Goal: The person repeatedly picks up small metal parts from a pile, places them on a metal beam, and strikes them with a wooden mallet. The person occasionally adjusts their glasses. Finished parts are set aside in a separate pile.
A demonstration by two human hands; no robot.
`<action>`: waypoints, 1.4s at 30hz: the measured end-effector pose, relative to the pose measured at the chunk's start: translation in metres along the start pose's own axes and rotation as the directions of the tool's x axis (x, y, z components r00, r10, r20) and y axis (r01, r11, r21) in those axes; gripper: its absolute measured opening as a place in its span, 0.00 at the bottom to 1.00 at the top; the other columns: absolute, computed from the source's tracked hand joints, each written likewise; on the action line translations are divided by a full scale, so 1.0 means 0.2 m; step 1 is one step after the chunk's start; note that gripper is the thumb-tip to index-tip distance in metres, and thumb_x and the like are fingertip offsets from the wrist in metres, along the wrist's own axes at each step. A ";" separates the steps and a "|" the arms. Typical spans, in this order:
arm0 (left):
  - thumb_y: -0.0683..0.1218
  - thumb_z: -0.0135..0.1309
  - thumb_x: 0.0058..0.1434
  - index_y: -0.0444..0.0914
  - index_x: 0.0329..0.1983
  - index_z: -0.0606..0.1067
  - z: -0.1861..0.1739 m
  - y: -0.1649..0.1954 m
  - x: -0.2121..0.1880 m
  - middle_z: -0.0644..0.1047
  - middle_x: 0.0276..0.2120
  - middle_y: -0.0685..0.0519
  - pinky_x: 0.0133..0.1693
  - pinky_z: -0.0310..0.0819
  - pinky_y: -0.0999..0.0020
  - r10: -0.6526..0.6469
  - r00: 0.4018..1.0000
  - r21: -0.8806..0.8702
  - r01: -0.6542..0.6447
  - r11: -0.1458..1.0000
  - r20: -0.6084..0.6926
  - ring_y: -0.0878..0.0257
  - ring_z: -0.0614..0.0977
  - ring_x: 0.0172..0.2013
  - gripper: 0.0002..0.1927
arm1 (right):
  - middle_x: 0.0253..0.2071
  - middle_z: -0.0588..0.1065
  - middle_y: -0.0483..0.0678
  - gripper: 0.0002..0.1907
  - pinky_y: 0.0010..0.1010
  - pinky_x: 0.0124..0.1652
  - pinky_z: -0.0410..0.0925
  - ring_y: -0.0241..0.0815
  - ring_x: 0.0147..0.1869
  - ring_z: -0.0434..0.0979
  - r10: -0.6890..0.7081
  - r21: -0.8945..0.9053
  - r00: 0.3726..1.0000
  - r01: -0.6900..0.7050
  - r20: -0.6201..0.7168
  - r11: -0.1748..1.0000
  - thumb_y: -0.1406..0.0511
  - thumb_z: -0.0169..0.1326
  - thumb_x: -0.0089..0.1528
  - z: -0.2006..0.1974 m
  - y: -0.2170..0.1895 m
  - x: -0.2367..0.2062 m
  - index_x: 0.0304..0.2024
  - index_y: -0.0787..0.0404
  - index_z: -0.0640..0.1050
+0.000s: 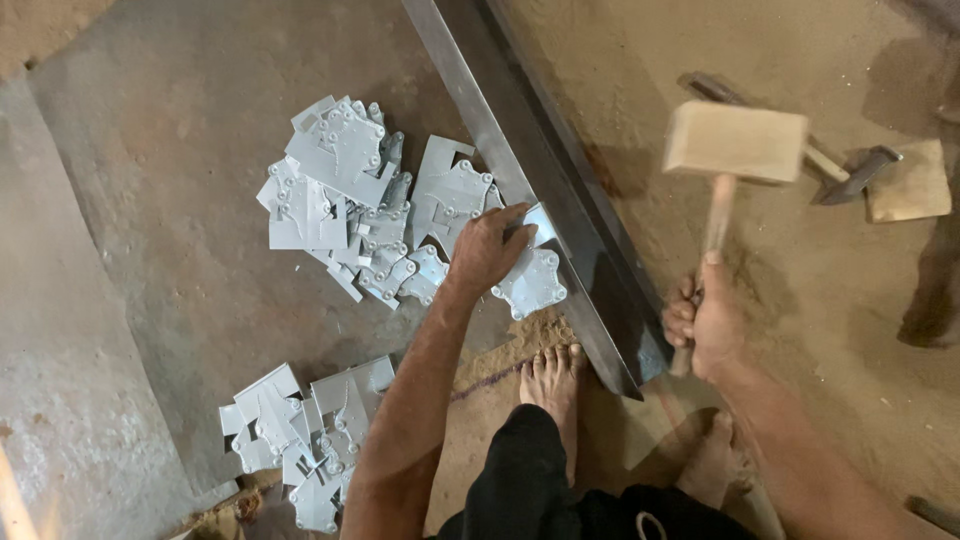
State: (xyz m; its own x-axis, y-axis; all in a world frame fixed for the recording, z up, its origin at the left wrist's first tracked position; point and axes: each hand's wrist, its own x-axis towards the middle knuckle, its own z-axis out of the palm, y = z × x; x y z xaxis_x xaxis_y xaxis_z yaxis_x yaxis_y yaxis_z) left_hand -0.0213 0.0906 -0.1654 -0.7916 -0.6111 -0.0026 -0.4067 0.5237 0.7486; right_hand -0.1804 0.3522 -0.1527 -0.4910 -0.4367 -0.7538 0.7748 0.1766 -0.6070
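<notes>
Bare floor point(130, 230) open at left, plate heap point(370, 195) and steel bar point(545, 180) crowding centre

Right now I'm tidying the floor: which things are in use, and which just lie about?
In use:
mallet, right hand
metal plate, left hand
steel bar

Lying about:
plate pile
smaller pile
hammer
wood block
</notes>
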 end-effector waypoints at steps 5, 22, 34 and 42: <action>0.51 0.61 0.61 0.39 0.55 0.80 -0.05 0.04 -0.03 0.83 0.41 0.41 0.42 0.81 0.58 0.022 1.000 -0.061 -0.021 0.998 0.021 0.50 0.87 0.39 0.21 | 0.17 0.56 0.40 0.30 0.31 0.19 0.51 0.34 0.17 0.52 0.189 -0.475 0.982 -0.153 0.028 0.867 0.43 0.39 0.70 -0.05 0.01 -0.03 0.26 0.58 0.65; 0.50 0.63 0.51 0.36 0.49 0.79 -0.20 -0.37 -0.01 0.77 0.53 0.46 0.57 0.65 0.45 0.105 0.987 0.698 0.010 0.716 -0.123 0.45 0.78 0.59 0.23 | 0.23 0.72 0.69 0.31 0.53 0.33 0.68 0.67 0.28 0.76 -0.325 -0.911 0.940 0.225 0.108 0.346 0.49 0.45 0.69 -0.23 0.49 0.09 0.33 0.73 0.78; 0.42 0.54 0.62 0.34 0.40 0.80 -0.20 -0.17 0.26 0.83 0.34 0.43 0.31 0.82 0.57 -0.006 0.995 0.869 -0.084 0.488 0.100 0.50 0.87 0.33 0.08 | 0.18 0.71 0.62 0.34 0.46 0.28 0.68 0.55 0.21 0.75 -0.242 -0.864 0.968 0.179 0.068 0.470 0.45 0.45 0.67 -0.14 0.38 -0.01 0.33 0.72 0.78; 0.41 0.52 0.59 0.36 0.45 0.82 -1.02 0.42 -0.27 0.82 0.41 0.40 0.43 0.77 0.50 0.188 0.963 0.506 -0.067 0.860 -0.192 0.42 0.84 0.40 0.13 | 0.17 0.75 0.58 0.38 0.41 0.26 0.70 0.49 0.20 0.76 -0.093 -0.952 0.982 0.181 0.163 0.247 0.41 0.59 0.59 -0.26 -0.09 -0.23 0.23 0.73 0.80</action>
State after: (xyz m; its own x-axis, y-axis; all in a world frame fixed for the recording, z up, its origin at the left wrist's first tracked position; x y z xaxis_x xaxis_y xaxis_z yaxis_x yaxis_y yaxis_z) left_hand 0.0806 0.0472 0.0324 -0.7514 -0.6043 0.2650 -0.5277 0.7914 0.3086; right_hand -0.1925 0.4152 -0.1190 -0.4897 -0.5891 -0.6428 -0.2768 0.8041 -0.5261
